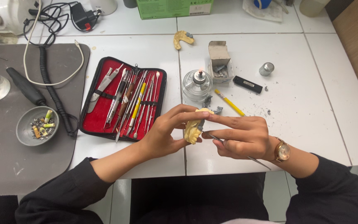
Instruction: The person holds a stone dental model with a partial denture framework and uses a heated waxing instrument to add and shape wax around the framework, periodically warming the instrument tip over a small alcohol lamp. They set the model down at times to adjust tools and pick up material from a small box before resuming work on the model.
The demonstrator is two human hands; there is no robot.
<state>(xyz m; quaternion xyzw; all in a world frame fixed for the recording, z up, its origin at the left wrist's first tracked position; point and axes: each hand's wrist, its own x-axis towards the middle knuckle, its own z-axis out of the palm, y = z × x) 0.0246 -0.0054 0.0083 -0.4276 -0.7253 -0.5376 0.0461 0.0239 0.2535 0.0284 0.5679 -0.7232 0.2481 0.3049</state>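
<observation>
A yellow dental cast (pixel 193 129) is gripped between the thumb and fingers of the left hand (pixel 166 132), just above the near edge of the white counter (pixel 311 124). A thin metal instrument (pixel 253 159) is held in the closed right hand (pixel 239 137), its tip meeting the cast and its forefinger laid along the cast's top. At 12 o'clock from the hands, a glass spirit lamp (pixel 197 85) stands close by, with a yellow pencil (pixel 230 103) at 1 o'clock. At 10 o'clock an open red tool case (pixel 123 99) lies full of metal instruments. Farther off, at 12 o'clock, a 2nd yellow cast (pixel 182 38) is seen, and at 9 o'clock a grey bowl (pixel 37 125) rests on a grey mat (pixel 5 157).
</observation>
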